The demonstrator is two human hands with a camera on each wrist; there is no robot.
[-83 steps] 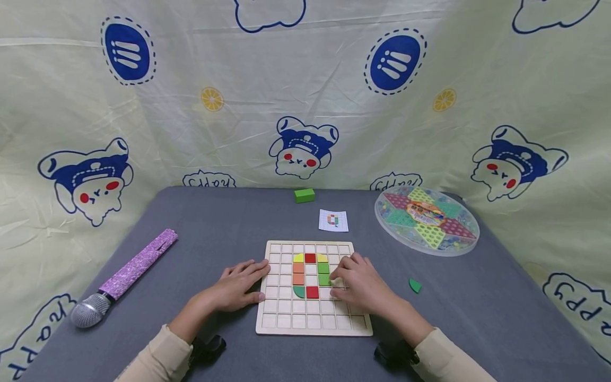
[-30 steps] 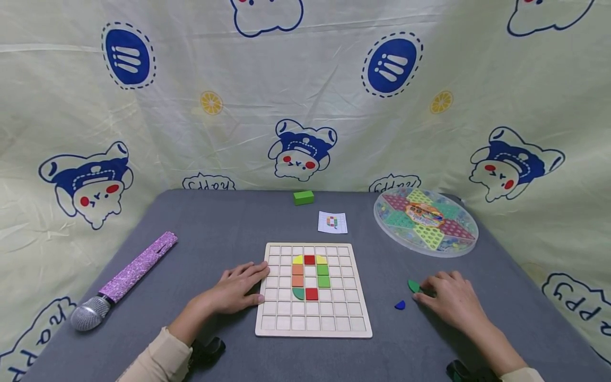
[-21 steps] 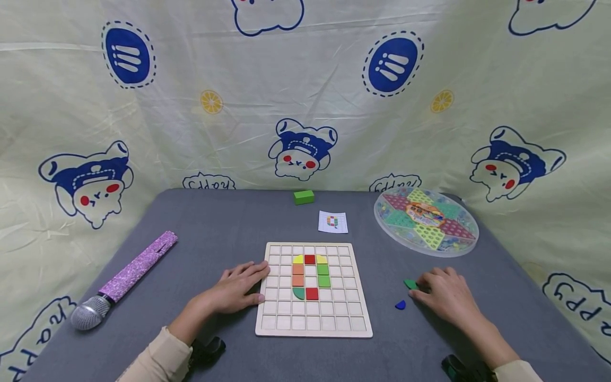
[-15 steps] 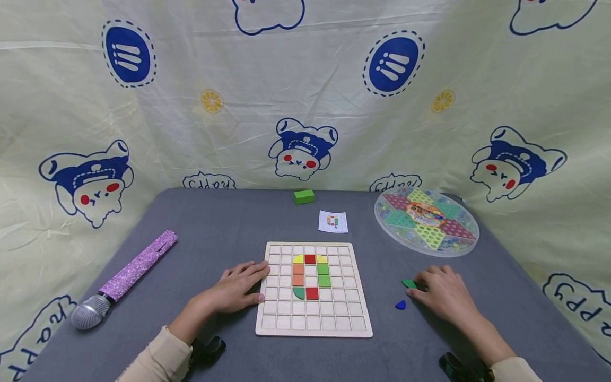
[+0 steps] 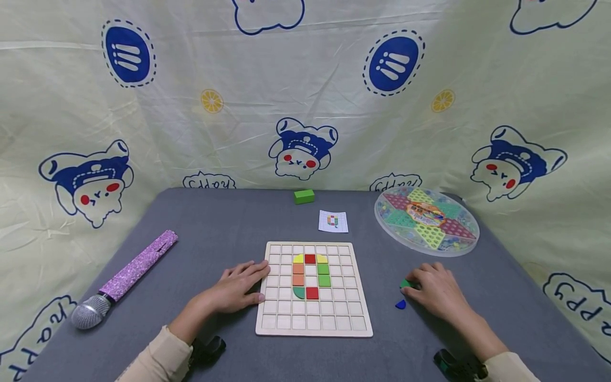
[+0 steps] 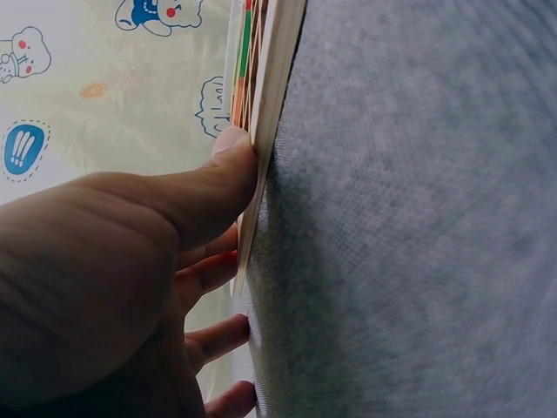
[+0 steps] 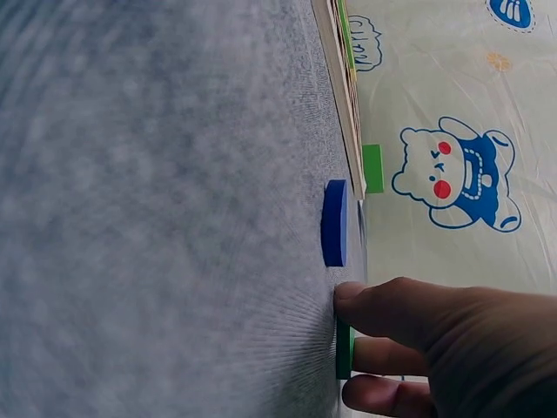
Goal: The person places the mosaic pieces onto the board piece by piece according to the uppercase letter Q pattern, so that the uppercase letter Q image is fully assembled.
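A square wooden grid board [image 5: 281, 322] lies on the table, holding red, orange, yellow and green tiles in a ring. My left hand [image 5: 234, 289] rests at its left edge, fingers extended and thumb against the rim, as the left wrist view also shows. To the right of the board, my right hand [image 5: 436, 291] pinches a green quarter-round tile [image 7: 345, 353] with thumb and fingers, low at the tabletop. The fingers hide part of this tile. A small blue rounded tile [image 5: 400, 304] lies just in front of that hand, apart from it.
Behind the board are a small printed pattern card [image 5: 333, 222] and a green block [image 5: 304, 197]. A round clear patterned case [image 5: 427, 220] stands at the back right. A glittery purple microphone [image 5: 138, 265] lies on the left.
My right hand has left the board for the table at right, where the blue tile now lies. Since then it has slid slightly left with the green tile. My left hand stays put.
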